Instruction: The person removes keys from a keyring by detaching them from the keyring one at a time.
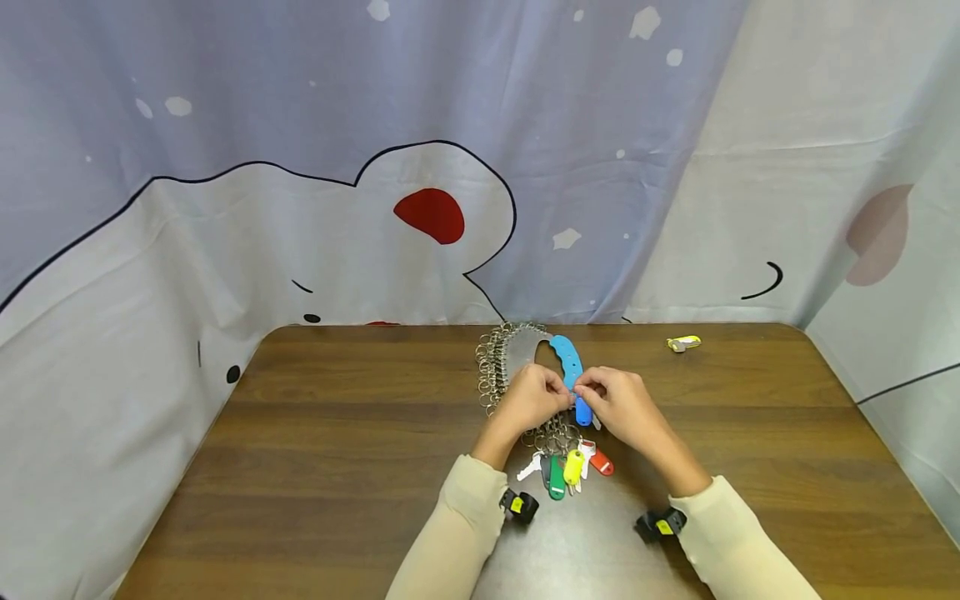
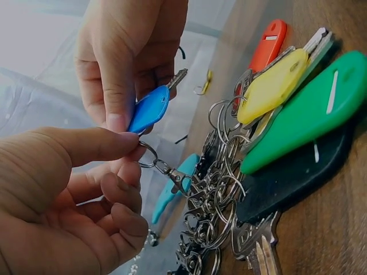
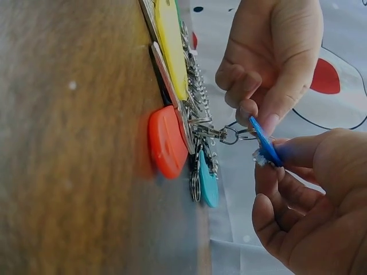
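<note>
Near the middle of the table, a metal key holder [image 1: 519, 350] with a light blue grip [image 1: 567, 358] lies with several clips and rings along its edge. My left hand [image 1: 534, 396] pinches a split ring [image 2: 148, 153], which hangs on one of the holder's clips [image 2: 176, 176]. Opposite it, my right hand [image 1: 621, 404] pinches a blue key tag [image 2: 151, 107] at its ring end. A key [image 2: 179, 78] shows behind that tag. The fingertips of both hands meet at the ring, hiding where the tag joins it.
Closer to me, green [image 1: 557, 477], yellow [image 1: 573, 467], red [image 1: 602, 462] and black [image 2: 287, 183] tags with keys hang from the holder's rings. Another yellow tag with a key [image 1: 683, 343] lies apart at the back right. A patterned curtain [image 1: 300, 233] stands behind the table [image 1: 337, 467].
</note>
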`<state>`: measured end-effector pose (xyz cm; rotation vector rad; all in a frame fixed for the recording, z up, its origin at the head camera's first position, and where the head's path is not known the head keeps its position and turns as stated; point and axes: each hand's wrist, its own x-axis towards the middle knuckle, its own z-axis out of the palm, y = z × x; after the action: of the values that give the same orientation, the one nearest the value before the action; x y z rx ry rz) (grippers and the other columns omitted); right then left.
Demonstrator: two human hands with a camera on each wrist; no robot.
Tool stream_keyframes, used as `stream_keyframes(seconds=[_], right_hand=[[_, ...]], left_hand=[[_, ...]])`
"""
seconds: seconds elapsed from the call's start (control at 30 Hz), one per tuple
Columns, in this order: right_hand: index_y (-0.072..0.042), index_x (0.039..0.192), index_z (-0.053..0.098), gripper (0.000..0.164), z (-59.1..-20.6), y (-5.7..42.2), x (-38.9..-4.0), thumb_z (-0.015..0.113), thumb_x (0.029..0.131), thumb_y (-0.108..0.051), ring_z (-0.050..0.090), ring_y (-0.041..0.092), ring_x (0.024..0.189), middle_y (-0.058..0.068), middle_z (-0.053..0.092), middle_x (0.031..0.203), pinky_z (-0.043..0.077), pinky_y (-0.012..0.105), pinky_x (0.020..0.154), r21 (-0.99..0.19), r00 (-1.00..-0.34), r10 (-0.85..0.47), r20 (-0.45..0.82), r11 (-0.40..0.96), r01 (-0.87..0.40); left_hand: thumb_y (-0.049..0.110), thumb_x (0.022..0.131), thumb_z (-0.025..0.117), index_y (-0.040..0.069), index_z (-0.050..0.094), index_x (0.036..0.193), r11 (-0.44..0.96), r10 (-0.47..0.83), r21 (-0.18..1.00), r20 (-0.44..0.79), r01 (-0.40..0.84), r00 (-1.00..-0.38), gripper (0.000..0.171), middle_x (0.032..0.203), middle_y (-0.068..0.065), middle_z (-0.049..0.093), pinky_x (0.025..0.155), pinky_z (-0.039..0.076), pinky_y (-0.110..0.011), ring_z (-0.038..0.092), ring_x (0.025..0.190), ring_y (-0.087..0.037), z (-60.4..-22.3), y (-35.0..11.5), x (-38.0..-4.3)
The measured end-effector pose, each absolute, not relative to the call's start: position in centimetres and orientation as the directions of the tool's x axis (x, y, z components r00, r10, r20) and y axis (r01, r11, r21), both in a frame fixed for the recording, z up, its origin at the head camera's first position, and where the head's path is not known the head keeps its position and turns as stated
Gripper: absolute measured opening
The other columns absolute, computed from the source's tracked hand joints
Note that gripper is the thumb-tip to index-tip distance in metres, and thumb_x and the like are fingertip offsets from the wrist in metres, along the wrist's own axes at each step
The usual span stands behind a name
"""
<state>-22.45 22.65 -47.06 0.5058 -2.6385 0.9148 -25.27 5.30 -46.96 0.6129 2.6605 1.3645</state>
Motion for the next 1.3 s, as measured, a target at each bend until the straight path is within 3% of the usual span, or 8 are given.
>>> stream_keyframes(seconds=[0.37,0.93,1.3], right_hand=[[-0.012,0.084,0.073,0.006,-47.0,22.7,-22.4,0.070,0.088,-0.014,0.057,0.013,0.061,0.002,0.070,0.078,0.049,0.033,0.055,-0.526,-0.894,-0.217,0.393,0.744,-0.412],[-0.010,0.085,0.071,0.005,-46.5,23.2,-22.4,0.069,0.088,-0.013,0.057,0.016,0.065,0.004,0.070,0.080,0.050,0.036,0.059,-0.514,-0.891,-0.161,0.425,0.767,-0.384],[-0.009,0.088,0.068,0.006,-45.8,23.6,-22.5,0.065,0.091,-0.013,0.059,0.017,0.070,0.004,0.069,0.084,0.051,0.038,0.063,-0.510,-0.879,-0.170,0.445,0.759,-0.405]], left_hand=[[0.004,0.074,0.072,0.006,0.074,0.068,0.439,0.418,0.836,0.136,0.330,-0.898,0.007,0.063,-0.002,0.068,0.049,0.041,-0.016,0.050,0.052,-0.003,-46.8,5.2,-25.2],[0.003,0.074,0.074,0.004,0.074,0.070,0.435,0.462,0.842,0.095,0.319,-0.881,0.004,0.065,-0.003,0.069,0.049,0.041,-0.017,0.051,0.056,-0.005,-46.8,4.9,-25.2],[0.006,0.074,0.070,0.013,0.071,0.063,0.591,0.528,0.641,0.152,0.490,-0.836,0.014,0.059,0.006,0.063,0.050,0.041,-0.015,0.050,0.054,-0.003,-46.6,6.1,-24.5]])
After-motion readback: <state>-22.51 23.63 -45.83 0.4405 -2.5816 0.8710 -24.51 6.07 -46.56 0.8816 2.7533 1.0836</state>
